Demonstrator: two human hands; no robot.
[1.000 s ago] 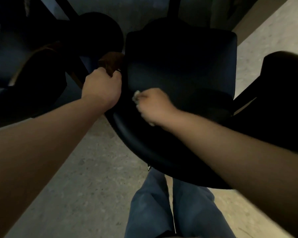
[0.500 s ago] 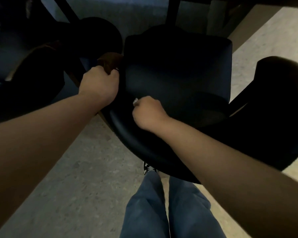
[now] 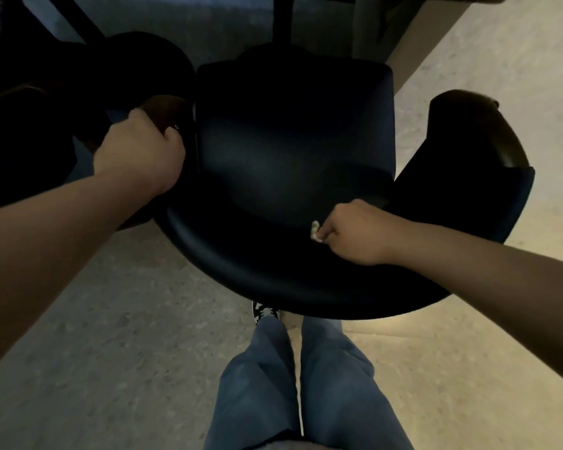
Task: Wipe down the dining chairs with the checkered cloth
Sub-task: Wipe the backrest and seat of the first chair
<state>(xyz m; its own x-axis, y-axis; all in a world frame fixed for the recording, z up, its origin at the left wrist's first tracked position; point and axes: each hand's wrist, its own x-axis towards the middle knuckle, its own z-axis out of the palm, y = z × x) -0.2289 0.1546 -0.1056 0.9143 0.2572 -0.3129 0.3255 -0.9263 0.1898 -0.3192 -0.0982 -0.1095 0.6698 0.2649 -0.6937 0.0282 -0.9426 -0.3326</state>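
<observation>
Dark chair (image 3: 293,151) — left hand (image 3: 140,154) grips armrest (image 3: 163,108), right hand (image 3: 355,235) clenches one cloth (image 3: 315,229).

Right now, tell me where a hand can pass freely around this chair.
Free: the seat cushion between the left hand and the right hand; the floor right of the seat, up to the right armrest. Crowded: the left side, where the left hand grips the wooden armrest close against a neighbouring chair; the curved backrest, where the right hand holds the cloth.
</observation>
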